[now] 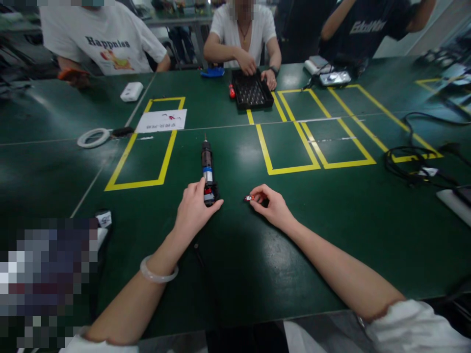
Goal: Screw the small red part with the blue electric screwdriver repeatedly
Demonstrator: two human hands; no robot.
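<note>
Screwdriver (pixel 207 164) and small red-and-white part (pixel 248 198), on and just above a green worktop (pixel 235 264).
Screwdriver: power type, dark body with blue and silver bands, lying with its bit pointing away from the wearer; the left hand (pixel 193 206) lies at its near end, fingers against one side, thumb stretched past the other, firmness of hold not tellable from where I stand. Small part: pinched between thumb and fingers of the right hand (pixel 273 208), to the right of the screwdriver and apart from it. Bracelet (pixel 158 279): pale, on the left wrist. Paper sheet (pixel 162 121): white, farther off to the left, across yellow tape (pixel 134 187). Black tray (pixel 253 100): at the far side, holding small pieces, a co-worker's hands (pixel 247 61) at it. Black cable (pixel 390 169): coiled, far right.
</note>
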